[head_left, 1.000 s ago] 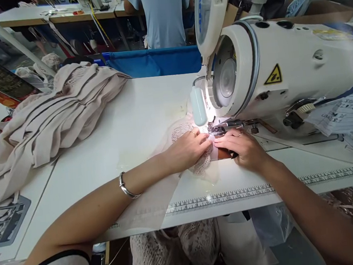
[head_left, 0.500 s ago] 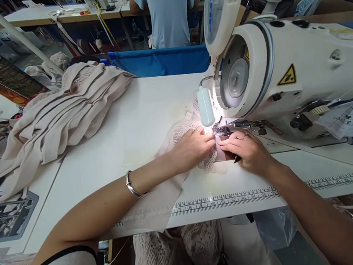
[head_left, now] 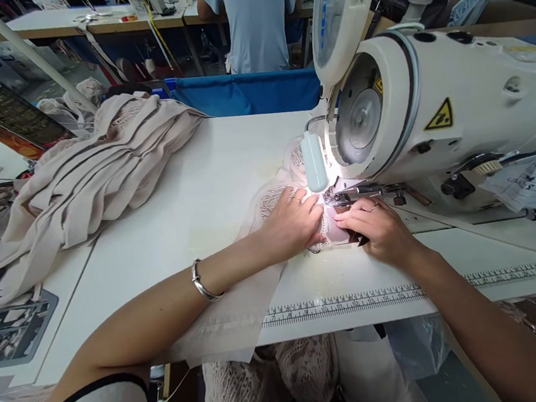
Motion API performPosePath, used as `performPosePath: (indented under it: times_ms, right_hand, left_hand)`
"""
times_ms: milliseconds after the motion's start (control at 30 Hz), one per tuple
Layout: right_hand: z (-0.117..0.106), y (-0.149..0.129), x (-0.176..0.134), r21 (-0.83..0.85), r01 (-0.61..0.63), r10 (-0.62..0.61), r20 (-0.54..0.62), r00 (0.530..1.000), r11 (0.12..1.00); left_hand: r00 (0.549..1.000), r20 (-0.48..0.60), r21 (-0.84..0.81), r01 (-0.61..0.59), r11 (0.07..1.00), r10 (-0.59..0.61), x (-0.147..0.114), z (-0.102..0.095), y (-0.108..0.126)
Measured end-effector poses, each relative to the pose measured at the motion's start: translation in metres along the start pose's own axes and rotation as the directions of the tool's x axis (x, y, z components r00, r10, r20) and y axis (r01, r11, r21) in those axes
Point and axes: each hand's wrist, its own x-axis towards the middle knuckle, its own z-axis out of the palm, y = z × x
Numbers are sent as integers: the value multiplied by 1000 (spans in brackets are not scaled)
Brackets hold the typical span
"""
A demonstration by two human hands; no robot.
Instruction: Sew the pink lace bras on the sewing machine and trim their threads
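My left hand (head_left: 293, 224) lies on a pale pink lace piece (head_left: 272, 202), fingers spread and pressing it flat beside the presser foot of the white sewing machine (head_left: 466, 93). Its thumb is by the scalloped lace edge. My right hand (head_left: 377, 225) is closed, fingertips at the fabric's right side just below the metal attachment (head_left: 355, 194). A small dark pointed tool (head_left: 363, 240) pokes out under that hand; its kind cannot be made out. The needle area is hidden by glare and the lamp (head_left: 314, 162). A sheer strip (head_left: 241, 320) trails under my left forearm over the table edge.
A pile of beige fabric pieces (head_left: 117, 158) lies at the left by a dark printed can (head_left: 8, 112). A ruler tape (head_left: 344, 304) runs along the front edge. Lace cups (head_left: 308, 374) rest below the table. Another person (head_left: 257, 19) sits beyond the blue cloth bin (head_left: 248, 92).
My left hand's fingers have spread out from a tighter, bunched grip. The lace edge under it has shifted up toward the machine, and the sheer strip has shifted too. My right hand stays almost still.
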Motion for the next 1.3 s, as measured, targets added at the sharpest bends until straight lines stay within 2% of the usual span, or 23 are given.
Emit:
performPosePath:
  times_ms: [133, 233, 300, 400, 467, 667, 867, 1100, 1300]
  right_hand:
    - [2, 1, 0, 24, -4, 4, -11, 1000, 1000]
    - [4, 3, -1, 34, -31, 31, 3, 1000, 999]
    - [6, 3, -3, 32, -62, 62, 16, 998, 998]
    - [4, 3, -5, 60, -85, 85, 12, 996, 995]
    - [0, 2, -4, 103, -62, 64, -18, 998, 993]
    - [-10, -3, 1, 64, -26, 29, -37, 999, 998]
    - [-8, 1, 0, 49, -20, 23, -44, 999, 999]
    - [-3, 7, -5, 51, -55, 55, 2, 999, 997]
    - [2, 8, -9, 84, -133, 128, 67, 989, 988]
  left_hand:
    - [998, 2, 13, 60, 998, -60, 0, 3, 2]
    - [995, -55, 28, 87, 996, -85, 2, 6, 3]
    - [996, -84, -9, -8, 1000, 7, 2, 7, 3]
    - [964, -105, -124, -258, 958, 246, 2, 8, 6]
    - [948, -111, -151, -314, 937, 299, 0, 9, 8]
    - [974, -72, -131, -223, 966, 215, -5, 11, 11]
    - [972, -102, -142, -223, 964, 210, -4, 14, 5]
    - [976, -116, -139, -197, 970, 182, -1, 16, -4]
    - [984, -99, -213, -164, 963, 145, 3, 20, -16]
